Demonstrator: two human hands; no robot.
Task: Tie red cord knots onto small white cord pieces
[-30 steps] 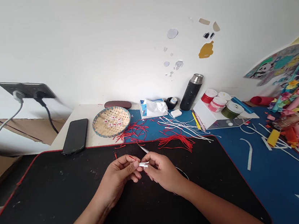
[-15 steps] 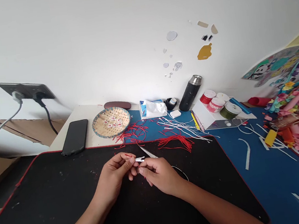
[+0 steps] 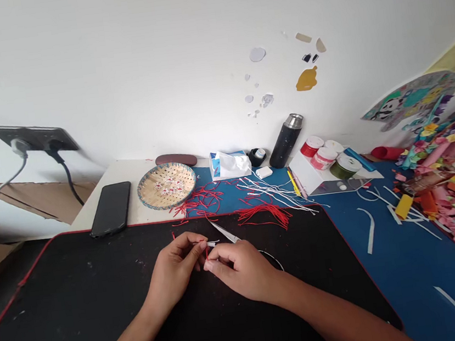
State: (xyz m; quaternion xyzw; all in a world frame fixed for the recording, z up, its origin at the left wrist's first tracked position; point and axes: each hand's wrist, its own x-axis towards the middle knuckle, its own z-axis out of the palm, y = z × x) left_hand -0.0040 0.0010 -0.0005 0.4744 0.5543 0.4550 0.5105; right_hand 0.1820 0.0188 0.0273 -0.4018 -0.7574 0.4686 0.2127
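Observation:
Over the black mat (image 3: 104,318), my left hand (image 3: 176,262) pinches a white cord (image 3: 211,244) between thumb and forefinger, its short ends sticking out to the right. A red cord (image 3: 206,250) crosses that white piece, and my right hand (image 3: 239,266) pinches the red strand just below. A red tip also pokes up behind my left fingers. The two hands almost meet, so part of the cords is hidden. Behind my right hand lie scissors (image 3: 224,230), blades pointing up and left, with one handle loop showing past the wrist.
Red cords (image 3: 264,216) and white cords (image 3: 280,190) lie beyond the hands. A woven basket (image 3: 148,201) holds small red-and-white pieces. Around it are a phone (image 3: 111,208), a tissue box (image 3: 230,164), a black flask (image 3: 286,141) and several cord spools (image 3: 345,166). Paper strips (image 3: 370,230) lie rightward.
The red strand is now drawn across the white cord, and my right fingers have shifted slightly left and down. The whole view has turned a little to the right.

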